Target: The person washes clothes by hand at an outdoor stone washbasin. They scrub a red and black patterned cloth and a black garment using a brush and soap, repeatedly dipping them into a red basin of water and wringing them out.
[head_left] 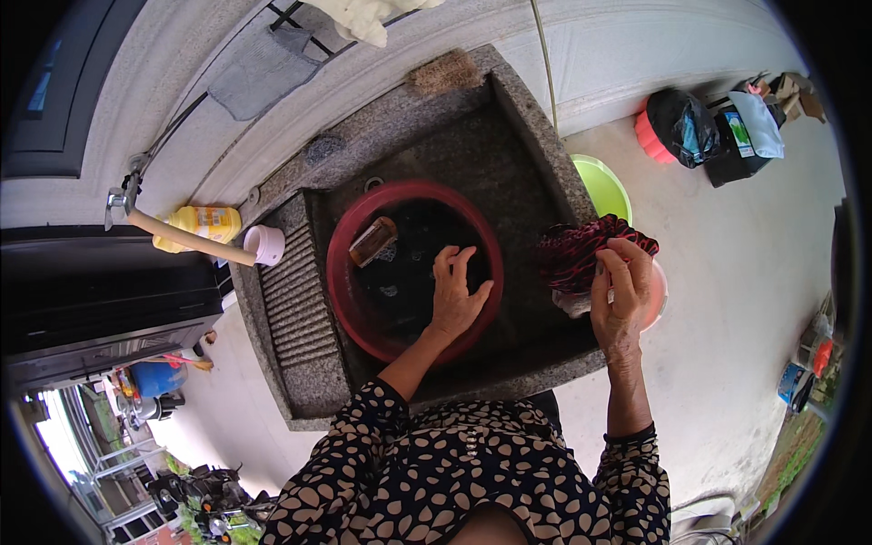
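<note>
A round red basin (pixel 334 272) of dark water stands in a stone sink. My left hand (pixel 457 298) is over the basin's right half, its fingers bent and apart, holding nothing. At the basin's left floats a brown and white scrubbing brush (pixel 373 241). A red and black patterned cloth (pixel 581 252) is bunched on the sink's right rim. Beside it, my right hand (pixel 625 295) has its fingers loosely curled, with a gap between thumb and forefinger; the fingertips are close against the cloth. Under the cloth, a greyish item (pixel 572 304) is partly hidden.
The sink has a ribbed washboard (pixel 295 286) at left, beside a pink cup (pixel 264 244) and a yellow jug (pixel 204 224). A tap hose (pixel 186 238) reaches above them. A bristly brush (pixel 447 72) lies on the back ledge. Past the right rim stands a green basin (pixel 601 186).
</note>
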`<state>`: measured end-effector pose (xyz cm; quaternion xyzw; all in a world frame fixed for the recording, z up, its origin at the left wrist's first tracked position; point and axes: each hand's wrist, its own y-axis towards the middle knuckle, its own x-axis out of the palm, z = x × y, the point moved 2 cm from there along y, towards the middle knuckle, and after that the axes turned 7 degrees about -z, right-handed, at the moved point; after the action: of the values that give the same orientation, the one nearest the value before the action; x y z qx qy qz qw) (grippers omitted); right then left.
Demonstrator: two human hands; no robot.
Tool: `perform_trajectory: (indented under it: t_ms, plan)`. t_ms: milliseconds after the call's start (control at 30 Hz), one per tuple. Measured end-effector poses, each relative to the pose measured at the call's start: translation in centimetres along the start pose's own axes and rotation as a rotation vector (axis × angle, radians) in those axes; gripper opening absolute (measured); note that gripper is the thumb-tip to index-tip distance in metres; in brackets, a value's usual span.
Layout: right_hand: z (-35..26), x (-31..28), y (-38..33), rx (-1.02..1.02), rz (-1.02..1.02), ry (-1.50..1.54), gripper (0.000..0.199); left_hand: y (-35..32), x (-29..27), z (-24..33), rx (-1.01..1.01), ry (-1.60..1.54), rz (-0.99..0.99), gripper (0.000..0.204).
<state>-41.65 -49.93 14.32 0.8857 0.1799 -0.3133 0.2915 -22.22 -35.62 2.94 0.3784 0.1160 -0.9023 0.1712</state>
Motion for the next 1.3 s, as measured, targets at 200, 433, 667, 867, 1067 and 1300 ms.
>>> perform_trajectory:
  t_ms: [200, 433, 667, 867, 1067, 1300]
  plan:
    - [-4.4, 10.7, -0.5, -0.184, -0.489, 0.163, 0.016, -8.3, -3.1, -14.9, -0.338, 0.433, -0.299, 0.058]
    - [-4.4, 26.2, -7.9, -0.008, -1.228, -0.126, 0.047, -11.6, 0.6, -18.0, -0.451, 0.298, -0.456, 0.045]
    - [-5.0, 28.9, -10.9, 0.121, -1.323, -0.263, 0.049, -12.0, -3.1, -20.2, -0.487, -0.742, 0.049, 0.021]
    - [-4.0, 27.5, -9.8, 0.451, -1.093, 0.369, 0.027, -11.7, -8.4, -17.3, -0.549, -1.184, 0.061, 0.023]
    - [-12.5, 19.2, -4.1, 0.439, -0.956, 0.638, 0.013, -13.0, -13.6, -15.8, -0.335, -1.341, -0.055, 0.023]
    - [-13.6, 18.9, -7.0, 0.362, -0.899, 0.608, 0.022, -14.5, -17.3, -14.4, -0.151, -1.193, -0.041, 0.019]
